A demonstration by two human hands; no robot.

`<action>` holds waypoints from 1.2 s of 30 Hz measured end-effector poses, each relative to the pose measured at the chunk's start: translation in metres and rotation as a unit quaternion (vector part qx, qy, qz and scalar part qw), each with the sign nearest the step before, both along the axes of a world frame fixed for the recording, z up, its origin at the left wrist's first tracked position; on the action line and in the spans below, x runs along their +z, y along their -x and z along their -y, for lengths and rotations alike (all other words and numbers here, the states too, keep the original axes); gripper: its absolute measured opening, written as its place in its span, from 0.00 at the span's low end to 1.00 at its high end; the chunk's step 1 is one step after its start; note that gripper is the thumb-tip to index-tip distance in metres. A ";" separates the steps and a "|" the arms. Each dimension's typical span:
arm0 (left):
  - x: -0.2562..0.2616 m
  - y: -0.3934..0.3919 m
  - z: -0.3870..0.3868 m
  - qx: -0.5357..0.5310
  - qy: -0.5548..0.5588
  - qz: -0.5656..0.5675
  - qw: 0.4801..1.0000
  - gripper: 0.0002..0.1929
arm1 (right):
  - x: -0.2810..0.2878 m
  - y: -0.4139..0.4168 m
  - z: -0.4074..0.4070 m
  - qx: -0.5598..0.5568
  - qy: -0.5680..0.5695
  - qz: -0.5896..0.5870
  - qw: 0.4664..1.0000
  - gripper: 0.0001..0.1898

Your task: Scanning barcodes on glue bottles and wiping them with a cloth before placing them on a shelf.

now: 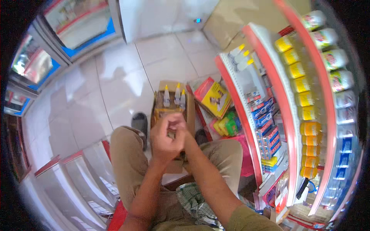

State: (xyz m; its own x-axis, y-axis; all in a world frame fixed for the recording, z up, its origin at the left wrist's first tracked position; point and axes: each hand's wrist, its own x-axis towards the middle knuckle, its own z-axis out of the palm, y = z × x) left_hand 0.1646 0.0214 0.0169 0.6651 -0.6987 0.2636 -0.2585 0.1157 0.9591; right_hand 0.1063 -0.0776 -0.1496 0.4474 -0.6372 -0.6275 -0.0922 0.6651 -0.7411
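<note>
My left hand (pixel 162 140) and my right hand (pixel 182 133) meet above a cardboard box (pixel 190 111) that stands between my knees. The fingers are bent towards each other and blurred, so whether they hold something small cannot be told. Inside the box's far end, three white squeeze bottles with yellow pointed caps (pixel 177 97) stand upright, just beyond my fingertips. Brownish packaging (pixel 162 112) lies nearer in the box, partly covered by my hands. A green checked cloth (pixel 189 193) rests by my right thigh, below my right forearm.
Red-edged shelves (pixel 235 95) rise close on my right, holding similar yellow-capped bottles (pixel 242 56), small blue-and-red cartons (pixel 270 140) and yellow-labelled jars (pixel 297 70). A yellow-and-red box (pixel 215 96) sits on the low shelf. White panels (pixel 78 184) stand at my left; glass-fronted cabinets (pixel 82 26) lie beyond the tiled floor (pixel 121 75).
</note>
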 end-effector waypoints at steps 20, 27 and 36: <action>0.141 0.028 -0.066 -0.227 0.287 -0.470 0.803 0.31 | 0.235 0.211 -0.107 0.081 0.189 0.151 0.967 0.20; 0.085 -0.009 -0.124 -0.272 0.228 -0.368 0.860 0.39 | 0.164 0.246 -0.194 0.103 0.192 0.054 0.975 0.11; 0.007 0.109 -0.236 -0.319 -0.062 -0.598 0.733 0.17 | 0.178 0.264 -0.210 0.037 0.192 0.089 0.977 0.13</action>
State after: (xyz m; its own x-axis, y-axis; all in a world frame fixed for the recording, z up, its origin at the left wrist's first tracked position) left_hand 0.0553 0.2577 0.0237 -0.1026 -0.9373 -0.3331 0.8444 -0.2591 0.4690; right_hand -0.1578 0.1328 0.0287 0.5819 -0.7720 -0.2558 0.0238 0.3305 -0.9435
